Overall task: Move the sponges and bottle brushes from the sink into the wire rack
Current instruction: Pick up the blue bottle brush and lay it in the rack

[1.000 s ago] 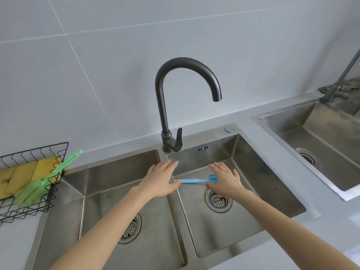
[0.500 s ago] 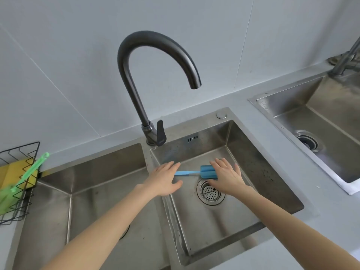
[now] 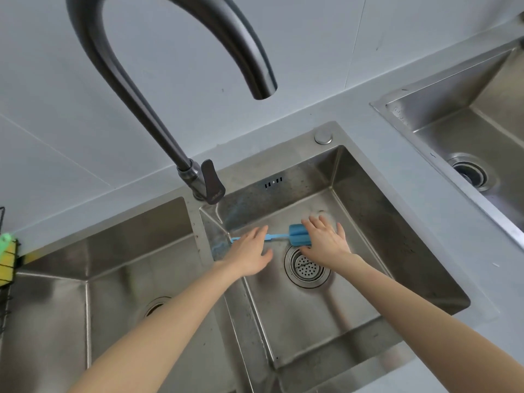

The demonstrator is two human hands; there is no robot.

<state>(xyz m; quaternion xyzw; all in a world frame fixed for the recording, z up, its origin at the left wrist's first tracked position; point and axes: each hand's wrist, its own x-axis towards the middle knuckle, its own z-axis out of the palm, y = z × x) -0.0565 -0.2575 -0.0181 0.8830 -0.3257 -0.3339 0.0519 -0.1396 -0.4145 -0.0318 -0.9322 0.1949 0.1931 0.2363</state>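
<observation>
A blue bottle brush point(image 3: 297, 235) lies on the floor of the right basin point(image 3: 397, 239), its thin handle pointing left toward the divider. My left hand point(image 3: 251, 255) hovers flat over the handle with fingers spread, covering its middle. My right hand point(image 3: 326, 241) is spread just right of the brush's sponge head, its fingers touching or nearly touching it. Neither hand grips anything. At the far left edge, a sliver of the black wire rack point(image 3: 5, 296) shows, with a yellow sponge point(image 3: 5, 268) and a green brush tip point(image 3: 6, 242) in it.
A dark gooseneck faucet point(image 3: 147, 89) arches overhead, its lever at the back of the divider. A round drain strainer point(image 3: 307, 267) sits right below my hands. The left basin point(image 3: 85, 293) holds only its drain. A second steel sink point(image 3: 465, 131) is at the right.
The view has dropped closer to the sink and shifted right, so most of the rack has left the frame. Both hands have sunk lower into the right basin, close over the blue brush.
</observation>
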